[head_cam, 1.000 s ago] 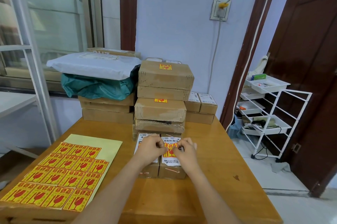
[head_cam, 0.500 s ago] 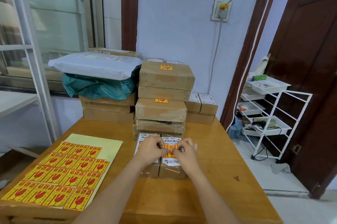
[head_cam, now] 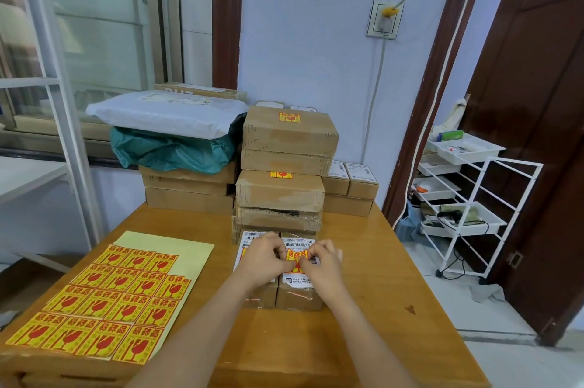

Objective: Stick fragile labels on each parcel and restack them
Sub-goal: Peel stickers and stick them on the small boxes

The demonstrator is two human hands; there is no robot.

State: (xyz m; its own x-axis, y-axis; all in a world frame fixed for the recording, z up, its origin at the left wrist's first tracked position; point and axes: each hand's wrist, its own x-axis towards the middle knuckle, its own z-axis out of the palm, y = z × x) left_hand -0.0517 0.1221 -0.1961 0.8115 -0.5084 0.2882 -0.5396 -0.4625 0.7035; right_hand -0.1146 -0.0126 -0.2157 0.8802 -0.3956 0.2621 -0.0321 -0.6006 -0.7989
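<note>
Lying on the white shipping slip of the right-hand small parcel (head_cam: 298, 288) is a fragile label (head_cam: 296, 256), pinched at its edges by both hands: left hand (head_cam: 264, 261) and right hand (head_cam: 322, 264), fingers curled (thumbs hidden). Another small parcel (head_cam: 259, 291) is sitting just beside it, a labelled stack (head_cam: 284, 166) behind, a sticker sheet (head_cam: 107, 302) on the wooden table (head_cam: 379, 308).

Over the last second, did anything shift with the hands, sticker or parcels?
Hardly anything. Both hands, left hand and right hand, still pinch the red-and-yellow fragile sticker over the right small brown cardboard parcel. The yellow sticker sheet and stacked boxes stayed put.
</note>
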